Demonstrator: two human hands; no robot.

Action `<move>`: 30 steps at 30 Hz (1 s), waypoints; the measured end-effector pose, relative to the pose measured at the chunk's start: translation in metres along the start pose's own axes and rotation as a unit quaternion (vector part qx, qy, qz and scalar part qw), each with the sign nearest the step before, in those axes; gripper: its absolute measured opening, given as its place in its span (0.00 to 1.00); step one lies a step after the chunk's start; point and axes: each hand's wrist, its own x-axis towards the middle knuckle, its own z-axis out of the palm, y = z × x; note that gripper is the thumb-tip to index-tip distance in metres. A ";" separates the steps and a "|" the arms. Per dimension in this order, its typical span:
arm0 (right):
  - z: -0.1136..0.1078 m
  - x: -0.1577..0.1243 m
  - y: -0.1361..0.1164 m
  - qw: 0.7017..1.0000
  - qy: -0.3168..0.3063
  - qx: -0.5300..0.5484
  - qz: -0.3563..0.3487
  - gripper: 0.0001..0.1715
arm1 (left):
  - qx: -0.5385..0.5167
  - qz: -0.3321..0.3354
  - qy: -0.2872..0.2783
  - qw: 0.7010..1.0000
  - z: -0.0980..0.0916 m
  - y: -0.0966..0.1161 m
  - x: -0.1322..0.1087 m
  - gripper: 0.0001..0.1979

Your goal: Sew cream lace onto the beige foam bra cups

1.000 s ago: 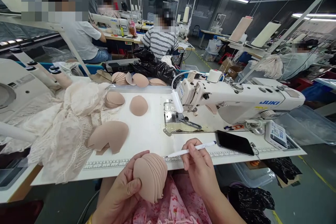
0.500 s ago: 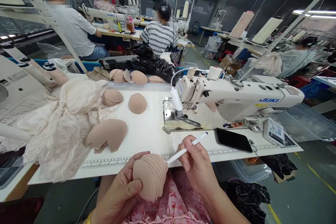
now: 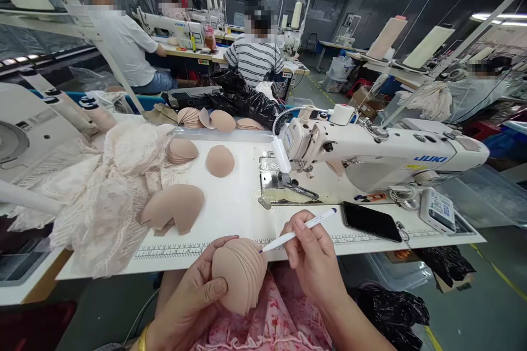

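Observation:
A fanned stack of beige fabric cup pieces (image 3: 239, 277) is gripped in my left hand (image 3: 201, 288), thumb across the front piece and fingers behind. In my right hand (image 3: 310, 255) is a slim white marker pen (image 3: 288, 237), pinched between thumb and fingers. Its dark tip meets the upper right edge of the stack, or nearly so. Both hands are just over the front edge of the white sewing table (image 3: 230, 208). Farther back on the table lie a single beige cup (image 3: 220, 161), a small cup stack (image 3: 182, 151) and larger beige pieces (image 3: 175, 208).
A white sewing machine (image 3: 379, 153) stands on the right, with a black phone (image 3: 370, 221) before it. Cream lace fabric (image 3: 102, 192) is heaped at the left. More beige cups (image 3: 222, 120) line the back edge. Other people sit at machines beyond.
The view has shifted slightly, so the table appears a little farther right. The pen tip has moved slightly up along the stack's edge. Both hands keep their holds.

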 end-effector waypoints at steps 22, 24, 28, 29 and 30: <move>0.005 -0.005 0.004 0.998 -0.067 -0.021 -0.002 0.18 | 0.000 0.028 -0.076 0.997 -0.016 -0.006 0.005 0.27; 0.005 -0.006 0.003 0.998 -0.067 -0.014 0.001 0.18 | 0.000 0.032 -0.077 0.997 -0.018 -0.007 0.005 0.27; 0.006 -0.007 0.003 0.998 -0.058 -0.029 -0.012 0.19 | 0.002 0.030 -0.072 0.997 -0.020 -0.009 0.005 0.27; 0.007 -0.007 0.003 0.997 -0.067 -0.031 -0.008 0.18 | 0.002 0.029 -0.069 0.997 -0.020 -0.009 0.004 0.27; 0.007 -0.008 0.003 0.997 -0.075 -0.028 -0.002 0.18 | 0.003 0.029 -0.067 0.997 -0.020 -0.009 0.004 0.28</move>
